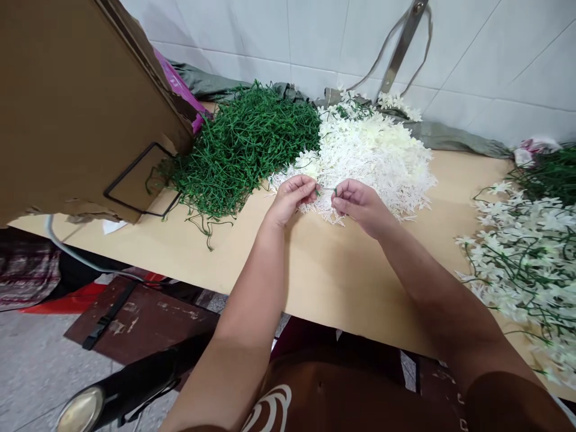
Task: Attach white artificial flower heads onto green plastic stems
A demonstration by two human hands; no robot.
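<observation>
Both hands are held a short way apart over the front edge of a heap of white artificial flower heads (373,156). My left hand (290,199) is closed in a pinch, with a bit of green plastic stem showing at its fingertips. The fingers of my right hand (360,205) are also pinched, and a short green stem end shows between thumb and forefinger. Whether the two green bits belong to one stem cannot be made out. Left of the flower heads lies a tangled heap of green stems (256,144).
A cardboard box (81,108) stands at the left end of the table (315,282). White flowers on green stems (531,258) are piled at the right. Against the tiled wall (315,36) leans a metal bar (402,45). A dark red board (148,312) is below the table.
</observation>
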